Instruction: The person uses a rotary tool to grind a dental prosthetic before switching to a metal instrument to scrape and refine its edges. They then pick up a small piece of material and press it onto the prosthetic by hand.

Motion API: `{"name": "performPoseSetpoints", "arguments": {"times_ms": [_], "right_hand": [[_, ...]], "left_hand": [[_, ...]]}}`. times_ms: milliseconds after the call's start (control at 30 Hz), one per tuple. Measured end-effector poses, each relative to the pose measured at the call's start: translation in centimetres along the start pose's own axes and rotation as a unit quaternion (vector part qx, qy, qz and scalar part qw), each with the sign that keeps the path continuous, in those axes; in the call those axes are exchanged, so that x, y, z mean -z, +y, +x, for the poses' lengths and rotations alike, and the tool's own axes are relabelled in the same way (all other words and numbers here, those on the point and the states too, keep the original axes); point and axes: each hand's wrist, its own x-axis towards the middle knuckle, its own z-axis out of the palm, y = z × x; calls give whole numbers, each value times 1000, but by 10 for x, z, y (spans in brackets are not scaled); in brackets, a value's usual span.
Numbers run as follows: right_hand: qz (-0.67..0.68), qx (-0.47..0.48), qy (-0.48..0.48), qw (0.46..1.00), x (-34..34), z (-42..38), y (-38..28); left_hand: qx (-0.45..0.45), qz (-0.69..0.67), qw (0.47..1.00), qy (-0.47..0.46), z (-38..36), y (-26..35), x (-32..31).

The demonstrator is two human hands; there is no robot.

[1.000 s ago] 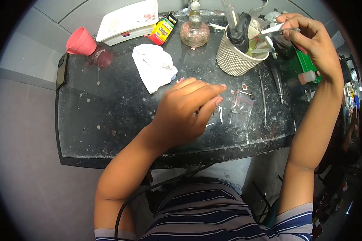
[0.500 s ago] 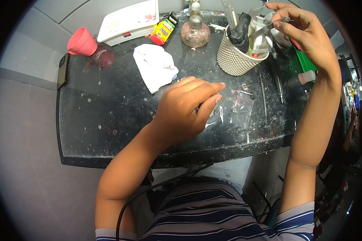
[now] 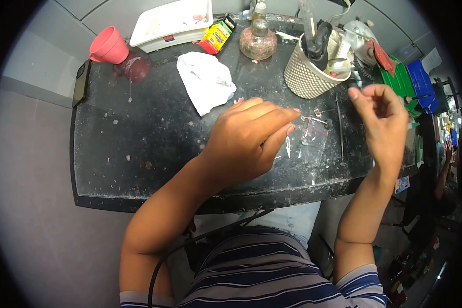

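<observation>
My left hand [image 3: 254, 134] is closed above the middle of the black table, back upward, thumb close to the forefinger. Whatever it grips is hidden inside it. My right hand [image 3: 386, 115] is to the right of the woven basket [image 3: 303, 78], fingers curled and thumb near the forefinger. A small blurred white and teal object [image 3: 357, 78] shows just beyond its fingertips; I cannot make out whether it is held. Between the hands lie a clear plastic bag [image 3: 314, 137], a thin metal tool [image 3: 340, 131] and a small white piece [image 3: 288, 147].
A white cloth [image 3: 205, 84] lies left of centre. Along the back stand a pink cup [image 3: 109, 46], a white tray [image 3: 172, 38], a yellow and red box [image 3: 217, 36] and a glass burner [image 3: 258, 43]. Green [image 3: 395, 82] and blue [image 3: 422, 84] bins are at right.
My right hand has come down from above the basket toward the table, and the metal tool it held there is out of its fingers. My left hand stays closed, nearly in place.
</observation>
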Motion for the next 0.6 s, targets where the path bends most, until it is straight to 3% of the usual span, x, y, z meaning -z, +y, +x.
{"name": "performPoseSetpoints", "arguments": {"times_ms": [133,200,333,433,600], "right_hand": [[-196,55,61,977,2,24,31],[-215,74,-58,972,5,40,66],[-249,69,-71,964,4,46,78],[-240,-84,-42,966,5,41,71],[-233,-134,19,963,10,38,65]], "left_hand": [[-9,-4,1000,-3,-2,-1,-4],[-11,1,1000,-1,-3,-1,-4],[4,4,1000,-3,-2,1,-1],[-13,11,1000,4,-4,-2,-4],[-18,8,1000,-4,-3,-1,-4]]}}
